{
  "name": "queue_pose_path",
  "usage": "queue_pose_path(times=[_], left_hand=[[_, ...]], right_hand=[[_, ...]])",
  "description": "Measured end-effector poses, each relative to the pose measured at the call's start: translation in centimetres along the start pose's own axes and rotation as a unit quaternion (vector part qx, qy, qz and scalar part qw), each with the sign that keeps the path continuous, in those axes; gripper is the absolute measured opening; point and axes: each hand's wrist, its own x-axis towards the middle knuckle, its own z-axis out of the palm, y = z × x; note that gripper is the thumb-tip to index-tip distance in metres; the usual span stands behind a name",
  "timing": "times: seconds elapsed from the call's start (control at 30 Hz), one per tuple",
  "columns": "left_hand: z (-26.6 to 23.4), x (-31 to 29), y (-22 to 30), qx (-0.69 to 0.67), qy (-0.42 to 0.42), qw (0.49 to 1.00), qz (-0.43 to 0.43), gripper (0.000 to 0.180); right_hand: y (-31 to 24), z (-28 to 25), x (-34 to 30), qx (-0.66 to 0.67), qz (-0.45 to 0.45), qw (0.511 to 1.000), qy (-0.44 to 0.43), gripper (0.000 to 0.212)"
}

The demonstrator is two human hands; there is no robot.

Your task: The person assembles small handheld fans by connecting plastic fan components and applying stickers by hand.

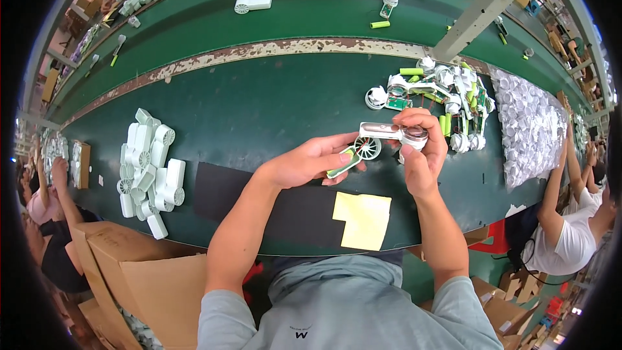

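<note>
Over the green workbench (pixel 259 91), my left hand (pixel 298 163) is closed around a white handheld-fan casing half (pixel 368 148). It has a round spoked grille, and something light green lies in its handle. My right hand (pixel 422 162) grips a second pale fan casing half (pixel 380 131), its handle pointing left toward the first piece. Fingers partly cover the round end of this second piece. The two parts are very close; I cannot tell whether they touch. Beyond my right hand lies a heap of fan innards (pixel 447 84) with white impellers, green circuit boards and light-green batteries.
Left of my arms is a pile of pale fan casings (pixel 148 168). A black mat (pixel 285 217) and yellow paper (pixel 363 220) lie near the front edge. A bag of white parts (pixel 528 129) stands right. Behind runs a green conveyor (pixel 311 10); a metal post (pixel 486 10) rises there. Co-workers sit both sides.
</note>
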Motion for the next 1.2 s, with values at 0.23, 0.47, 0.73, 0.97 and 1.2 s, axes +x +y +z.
queue_pose_path(times=[0.23,0.47,0.73,0.97,1.2], left_hand=[[0.2,-0.5,0.1,0.108,0.022,0.994,0.022,0.055],[0.0,-0.6,0.0,0.042,0.016,0.999,0.004,0.055],[0.5,-0.3,-0.5,0.097,0.031,0.995,0.025,0.052],[-0.1,-0.6,0.1,0.043,0.032,0.997,0.056,0.049],[-1.1,-0.4,-0.1,-0.039,0.085,0.982,0.167,0.05]], right_hand=[[1.1,0.3,0.1,-0.016,-0.001,1.0,-0.011,0.036],[1.1,0.1,0.0,0.015,-0.016,0.999,0.037,0.037],[0.3,0.4,0.0,-0.06,0.05,0.997,0.01,0.029],[0.8,0.9,0.3,-0.34,-0.025,0.94,-0.019,0.033],[-5.0,4.6,-3.4,-0.35,0.038,0.921,-0.168,0.013]])
